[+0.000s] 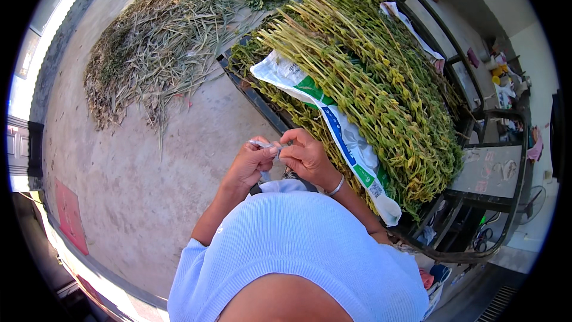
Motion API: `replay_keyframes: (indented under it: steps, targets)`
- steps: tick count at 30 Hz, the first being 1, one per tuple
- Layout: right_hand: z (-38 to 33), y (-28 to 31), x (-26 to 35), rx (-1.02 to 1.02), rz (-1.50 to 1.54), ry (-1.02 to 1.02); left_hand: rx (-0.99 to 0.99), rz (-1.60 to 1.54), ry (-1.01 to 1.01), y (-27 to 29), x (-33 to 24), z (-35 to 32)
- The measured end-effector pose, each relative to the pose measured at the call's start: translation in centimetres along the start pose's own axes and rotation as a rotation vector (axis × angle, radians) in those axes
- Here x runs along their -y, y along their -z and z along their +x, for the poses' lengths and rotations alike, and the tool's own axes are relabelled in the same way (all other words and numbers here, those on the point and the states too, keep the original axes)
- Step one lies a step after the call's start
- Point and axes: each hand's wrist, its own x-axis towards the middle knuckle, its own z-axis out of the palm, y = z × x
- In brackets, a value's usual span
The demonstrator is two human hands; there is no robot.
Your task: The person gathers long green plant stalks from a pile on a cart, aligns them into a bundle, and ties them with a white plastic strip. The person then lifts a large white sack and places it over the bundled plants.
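2 hands [244, 164] [307, 158] pinch strip [258, 142] — floor [137, 185] leftward, rail [255, 98] ahead.

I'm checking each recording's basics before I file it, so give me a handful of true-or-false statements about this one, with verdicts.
1. The left hand pinches a thin pale strip. True.
2. The bracelet is on the left wrist. False: the bracelet is on the right arm, just behind the right hand.
3. The white sack lies among cut plants. True.
4. The dry straw heap lies on the person's right. False: the straw heap is ahead on the left, on the concrete floor.
5. The sweater is pale blue. True.
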Motion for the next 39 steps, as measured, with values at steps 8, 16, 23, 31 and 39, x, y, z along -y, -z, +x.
replay_keyframes:
  steps: [8,16,23,31,39]
  targets:
    - [-0.7,-1.0,-1.0,-0.083,0.571,-0.420,-0.051,0.067,-0.161,0.5,-0.3,0.5]
    - [0.5,-1.5,-0.5,-0.068,0.205,-0.365,-0.091,0.287,-0.302,0.2,0.0,0.5]
    - [0.5,-1.6,-2.0,-0.069,0.401,-0.445,-0.003,0.211,-0.148,0.1,-0.6,0.2]
    - [1.2,-0.6,-0.8,0.119,0.272,-0.237,-0.009,0.091,-0.059,1.3,-0.2,0.0]
    - [0.4,-2.2,-1.2,-0.186,0.686,-0.568,-0.055,0.177,-0.135,0.2,-0.7,0.1]
